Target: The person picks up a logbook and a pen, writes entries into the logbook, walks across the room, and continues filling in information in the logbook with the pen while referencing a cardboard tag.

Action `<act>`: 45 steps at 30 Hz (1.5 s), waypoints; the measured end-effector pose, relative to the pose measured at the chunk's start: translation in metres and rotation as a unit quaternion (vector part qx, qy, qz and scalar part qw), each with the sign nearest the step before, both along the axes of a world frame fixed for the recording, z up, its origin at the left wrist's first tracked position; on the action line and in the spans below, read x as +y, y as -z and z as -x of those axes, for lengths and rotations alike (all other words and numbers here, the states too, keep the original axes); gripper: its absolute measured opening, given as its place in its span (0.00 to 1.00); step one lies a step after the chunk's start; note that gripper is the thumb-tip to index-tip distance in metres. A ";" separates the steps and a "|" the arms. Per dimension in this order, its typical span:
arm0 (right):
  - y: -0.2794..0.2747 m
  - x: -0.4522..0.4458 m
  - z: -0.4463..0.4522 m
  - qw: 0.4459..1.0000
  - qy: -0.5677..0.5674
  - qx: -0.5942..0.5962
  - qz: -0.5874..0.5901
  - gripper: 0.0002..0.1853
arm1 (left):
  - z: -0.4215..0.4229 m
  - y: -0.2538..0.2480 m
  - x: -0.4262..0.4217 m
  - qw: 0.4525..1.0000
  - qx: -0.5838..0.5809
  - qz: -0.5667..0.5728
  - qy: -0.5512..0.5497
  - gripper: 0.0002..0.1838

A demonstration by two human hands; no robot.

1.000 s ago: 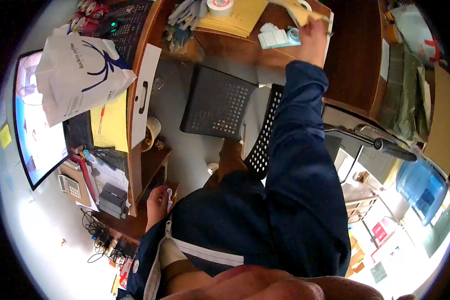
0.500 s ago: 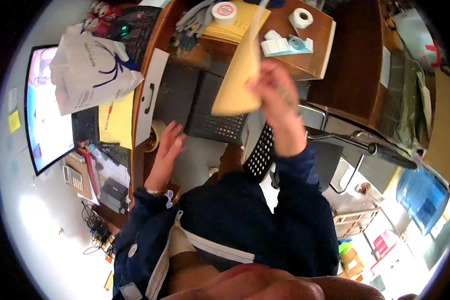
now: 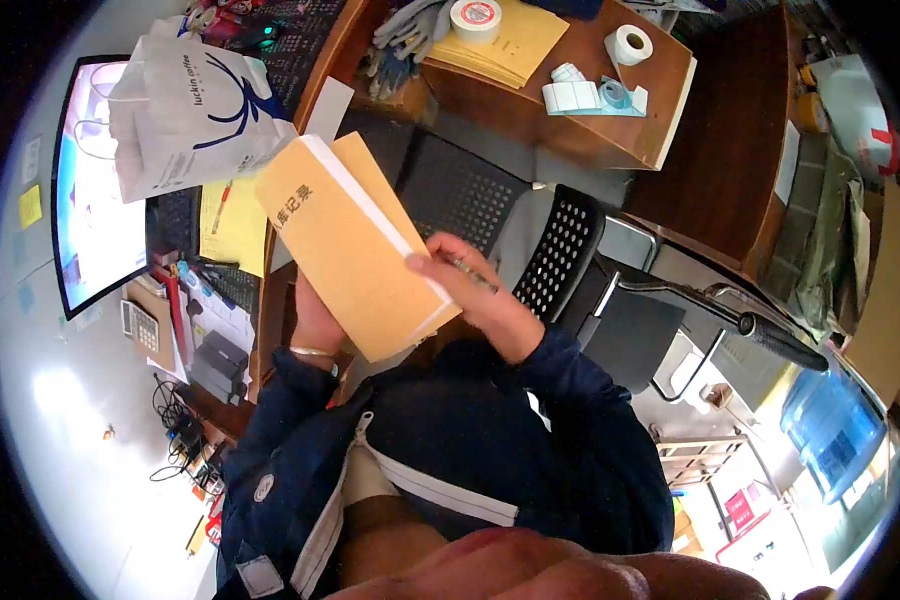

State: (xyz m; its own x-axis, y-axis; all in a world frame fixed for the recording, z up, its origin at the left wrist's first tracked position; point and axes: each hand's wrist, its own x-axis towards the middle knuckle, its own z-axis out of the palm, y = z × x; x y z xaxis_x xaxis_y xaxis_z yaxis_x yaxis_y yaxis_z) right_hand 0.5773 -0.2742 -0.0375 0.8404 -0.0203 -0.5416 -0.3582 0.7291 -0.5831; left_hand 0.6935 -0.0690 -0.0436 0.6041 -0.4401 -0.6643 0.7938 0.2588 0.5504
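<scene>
Cannot see the fingers of the left hand (image 3: 315, 320) behind the kraft folder (image 3: 350, 255), nor tell whether closed or only supporting. Cannot fully read the printed characters (image 3: 295, 203), nor see inside the paper bag (image 3: 195, 110). Can make out a water jug (image 3: 832, 430) well apart from the bag, with contents unclear. Held near the bag's corner, pinched in the right hand (image 3: 478, 295). Slants lengthwise away from the bag, with the printed end nearest it.
</scene>
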 end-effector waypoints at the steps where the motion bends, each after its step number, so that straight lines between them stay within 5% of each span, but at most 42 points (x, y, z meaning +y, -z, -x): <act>1: 0.010 0.001 -0.002 1.000 0.004 0.006 -0.018 0.12 | -0.003 -0.005 -0.003 0.999 0.021 0.039 -0.027 0.30; 3: 0.037 0.004 -0.005 0.998 0.010 0.021 -0.055 0.11 | -0.004 -0.010 -0.003 0.999 -0.014 0.049 0.003 0.30; 7: 0.080 -0.038 -0.023 0.966 -0.009 -0.149 0.211 0.09 | -0.006 -0.015 -0.001 0.997 0.049 0.061 -0.013 0.29; 8: 0.110 -0.059 -0.039 0.951 0.037 -0.105 0.289 0.09 | -0.006 -0.016 -0.001 0.994 0.083 0.066 -0.029 0.29; 10: 0.143 -0.112 -0.085 0.828 0.076 -0.055 0.552 0.14 | -0.005 0.001 0.015 0.995 0.086 0.026 -0.030 0.30; 11: 0.146 -0.141 -0.111 0.693 0.067 -0.049 0.716 0.18 | -0.003 0.011 0.022 0.996 0.085 0.007 -0.032 0.30; 16: 0.282 -0.248 -0.193 0.421 0.020 0.021 0.907 0.30 | 0.012 0.025 0.038 0.991 0.121 -0.056 -0.028 0.32; 19: 0.274 -0.281 -0.199 0.524 -0.090 0.021 0.847 0.28 | 0.008 0.030 0.050 0.985 0.166 -0.037 -0.037 0.32; 20: 0.267 -0.292 -0.203 0.497 -0.163 0.032 0.852 0.26 | 0.008 0.033 0.055 0.984 0.168 -0.033 -0.039 0.32; 22: 0.283 -0.319 -0.210 0.651 -0.132 0.015 0.747 0.22 | 0.008 0.039 0.061 0.983 0.177 -0.024 -0.048 0.32; 24: 0.252 -0.328 -0.210 0.620 -0.209 -0.033 0.756 0.18 | 0.010 0.051 0.065 0.980 0.190 -0.016 -0.059 0.32; 27: 0.244 -0.353 -0.229 0.511 -0.243 -0.090 0.820 0.26 | 0.015 0.069 0.073 0.978 0.190 -0.051 -0.063 0.31; 30: 0.235 -0.364 -0.238 0.693 -0.177 -0.048 0.697 0.23 | 0.010 0.055 0.058 0.981 0.158 -0.100 -0.057 0.31; 33: 0.244 -0.371 -0.237 0.810 -0.102 -0.068 0.574 0.13 | 0.009 0.056 0.063 0.983 0.167 -0.049 -0.053 0.31; 37: 0.233 -0.356 -0.235 0.844 -0.064 -0.016 0.533 0.13 | 0.007 0.054 0.063 0.982 0.162 -0.071 -0.059 0.31; 43: 0.234 -0.340 -0.220 0.540 -0.229 -0.046 0.808 0.15 | 0.001 0.040 0.065 0.983 0.170 -0.040 -0.048 0.29; 45: 0.223 -0.307 -0.211 0.519 -0.208 -0.030 0.829 0.17 | 0.006 0.035 0.079 0.991 0.120 -0.061 -0.016 0.28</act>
State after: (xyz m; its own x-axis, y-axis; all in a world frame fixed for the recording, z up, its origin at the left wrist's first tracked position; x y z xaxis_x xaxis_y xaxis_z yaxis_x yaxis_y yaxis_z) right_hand 0.7879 -0.5810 -0.2602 0.9733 -0.2258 -0.0418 -0.2276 -0.9248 -0.3048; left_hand 0.6876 0.0095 -0.0786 0.4349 -0.3309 -0.8375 0.8979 0.2293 0.3757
